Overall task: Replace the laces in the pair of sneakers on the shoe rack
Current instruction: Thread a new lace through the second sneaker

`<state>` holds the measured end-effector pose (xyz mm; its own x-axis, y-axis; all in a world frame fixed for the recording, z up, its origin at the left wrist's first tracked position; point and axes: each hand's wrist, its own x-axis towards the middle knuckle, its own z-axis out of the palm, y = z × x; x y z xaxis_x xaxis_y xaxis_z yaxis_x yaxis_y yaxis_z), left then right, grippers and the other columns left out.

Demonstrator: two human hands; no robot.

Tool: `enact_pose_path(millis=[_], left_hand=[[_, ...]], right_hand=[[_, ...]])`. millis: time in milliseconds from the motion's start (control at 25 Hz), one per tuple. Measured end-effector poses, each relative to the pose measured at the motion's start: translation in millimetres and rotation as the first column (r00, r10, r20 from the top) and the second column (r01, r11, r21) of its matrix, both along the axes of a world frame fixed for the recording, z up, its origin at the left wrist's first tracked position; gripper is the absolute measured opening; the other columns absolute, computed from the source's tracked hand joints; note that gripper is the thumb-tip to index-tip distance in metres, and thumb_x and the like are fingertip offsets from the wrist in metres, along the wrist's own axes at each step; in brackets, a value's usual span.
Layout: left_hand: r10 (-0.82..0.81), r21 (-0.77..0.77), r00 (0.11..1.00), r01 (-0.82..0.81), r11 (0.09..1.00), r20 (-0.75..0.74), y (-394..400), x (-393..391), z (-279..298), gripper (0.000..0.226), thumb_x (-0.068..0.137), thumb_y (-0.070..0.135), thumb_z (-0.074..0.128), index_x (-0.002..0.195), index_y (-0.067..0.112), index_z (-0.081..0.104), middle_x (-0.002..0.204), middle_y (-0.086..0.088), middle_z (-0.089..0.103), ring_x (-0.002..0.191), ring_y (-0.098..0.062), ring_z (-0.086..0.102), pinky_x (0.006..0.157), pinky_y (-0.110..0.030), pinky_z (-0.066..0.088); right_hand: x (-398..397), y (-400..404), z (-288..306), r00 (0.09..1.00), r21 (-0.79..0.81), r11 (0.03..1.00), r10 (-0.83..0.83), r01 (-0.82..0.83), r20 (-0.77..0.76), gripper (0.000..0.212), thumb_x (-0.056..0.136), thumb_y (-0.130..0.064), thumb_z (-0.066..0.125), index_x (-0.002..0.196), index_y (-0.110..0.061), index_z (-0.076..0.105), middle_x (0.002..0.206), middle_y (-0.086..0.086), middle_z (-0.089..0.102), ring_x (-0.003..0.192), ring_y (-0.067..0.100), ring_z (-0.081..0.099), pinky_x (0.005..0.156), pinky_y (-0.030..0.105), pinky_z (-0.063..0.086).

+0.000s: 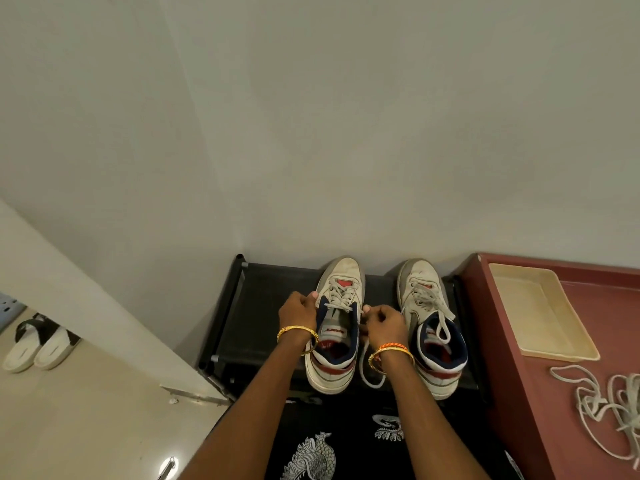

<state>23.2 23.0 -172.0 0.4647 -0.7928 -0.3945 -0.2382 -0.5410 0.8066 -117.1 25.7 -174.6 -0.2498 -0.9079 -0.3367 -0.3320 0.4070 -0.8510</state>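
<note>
1. Two white sneakers side by side on the black rack (263,306), toes at 12 o'clock against the wall (346,133), heels at 6.
2. Left sneaker (337,327) between both hands; partly laced near the toe, upper eyelets unlaced, tongue standing free.
3. Left hand (298,311) at the shoe's 9 o'clock side, fingers curled, pinching the lace (341,296) at the collar edge; gold bangle (297,332) on that wrist.
4. Right hand (384,322) at the shoe's 3 o'clock side, fingers curled round the other end of the lace; gold and orange bangles (391,353) on the wrist.
5. Loose length of that lace hanging from under the right hand toward 6 o'clock, looping onto the rack between the two shoes.
6. Right sneaker (431,327) at 3 o'clock of the left one, untouched, laced, with loose ends draped over the tongue and into the opening.
7. Maroon cabinet top (519,393) at 3 o'clock of the rack, touching or just beside it; cannot tell which.
8. Cream tray (575,351) on the cabinet top, toward 12 o'clock.
9. Heap of white spare laces (609,403) on the cabinet top at 5 o'clock of the tray, apart from it.
10. Pair of white slides (38,344) on the floor far off at 9 o'clock, partly behind a wall edge.
11. Black patterned cloth (346,445) at 6 o'clock, below the forearms.
</note>
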Motion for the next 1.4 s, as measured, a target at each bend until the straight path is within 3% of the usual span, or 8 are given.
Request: enact_pose_path(millis=[120,280,400,520,760,960,1200,1400], left_hand=[[-0.149,0.033,0.988,0.148,0.988,0.049,0,14,30,0.027,0.095,0.023,0.053,0.073,0.007,0.057,0.075,-0.009,0.057,0.066,-0.016,0.051,0.065,-0.027,0.042],[-0.353,0.065,0.936,0.352,0.934,0.002,-2,26,102,0.022,0.095,0.006,0.048,0.095,-0.004,0.068,0.070,-0.004,0.059,0.060,-0.012,0.049,0.057,-0.021,0.043],[-0.367,0.059,0.924,0.374,0.925,-0.103,0,25,161,0.021,0.094,0.005,0.049,0.100,-0.005,0.067,0.062,0.000,0.055,0.041,-0.005,0.037,0.039,-0.014,0.031],[-0.388,-0.004,0.902,0.395,0.919,-0.190,2,25,217,0.024,0.096,0.007,0.045,0.103,-0.002,0.066,0.063,0.000,0.054,0.038,-0.003,0.034,0.036,-0.013,0.028],[-0.493,-0.184,0.841,0.461,0.868,-0.221,14,19,309,0.024,0.097,0.011,0.046,0.100,0.004,0.069,0.068,0.001,0.062,0.046,-0.004,0.045,0.048,-0.014,0.041],[-0.498,-0.332,0.808,0.399,0.855,-0.314,10,12,358,0.023,0.096,0.005,0.044,0.095,0.005,0.067,0.085,-0.002,0.070,0.057,-0.006,0.062,0.059,-0.018,0.048],[-0.514,-0.299,0.820,0.440,0.847,-0.252,4,8,386,0.025,0.096,0.005,0.041,0.104,0.006,0.065,0.097,-0.005,0.073,0.081,-0.012,0.070,0.071,-0.022,0.049],[-0.486,-0.270,0.821,0.415,0.869,-0.300,6,4,385,0.024,0.095,0.020,0.050,0.103,0.005,0.067,0.097,-0.008,0.073,0.087,-0.017,0.070,0.075,-0.025,0.050]], right_hand=[[-14,-2,25,0.998,0.086,0.995,0.036,-0.040,0.049,0.021,0.089,-0.021,0.063,0.071,-0.010,0.063,0.062,0.004,0.060,0.055,0.014,0.056,0.061,0.032,0.052],[-24,-6,91,0.979,0.284,0.938,0.178,-0.200,0.103,0.022,0.090,-0.019,0.060,0.084,0.000,0.069,0.056,0.002,0.047,0.051,0.011,0.041,0.050,0.024,0.042],[-18,-13,150,0.951,0.214,0.928,0.285,-0.304,0.116,0.019,0.090,-0.016,0.059,0.078,-0.005,0.067,0.054,-0.002,0.041,0.049,0.009,0.036,0.047,0.021,0.039],[-13,-16,206,0.935,0.084,0.937,0.327,-0.340,0.138,0.027,0.095,-0.019,0.054,0.078,-0.003,0.068,0.050,-0.003,0.037,0.043,0.008,0.032,0.044,0.020,0.035],[-19,-8,312,0.911,-0.163,0.914,0.393,-0.372,0.124,0.026,0.094,-0.023,0.055,0.080,-0.006,0.070,0.050,-0.006,0.042,0.046,0.008,0.035,0.049,0.021,0.039],[-21,-9,364,0.903,-0.278,0.890,0.409,-0.362,0.135,0.024,0.093,-0.023,0.056,0.079,-0.008,0.069,0.057,-0.004,0.047,0.049,0.008,0.039,0.050,0.021,0.040],[-20,-15,386,0.876,-0.302,0.880,0.436,-0.366,0.206,0.022,0.096,-0.015,0.051,0.084,-0.006,0.067,0.064,-0.001,0.052,0.059,0.010,0.048,0.058,0.023,0.045],[-21,-13,376,0.881,-0.329,0.864,0.447,-0.380,0.157,0.017,0.090,-0.024,0.063,0.086,-0.009,0.070,0.073,0.000,0.060,0.067,0.011,0.055,0.062,0.023,0.048]])
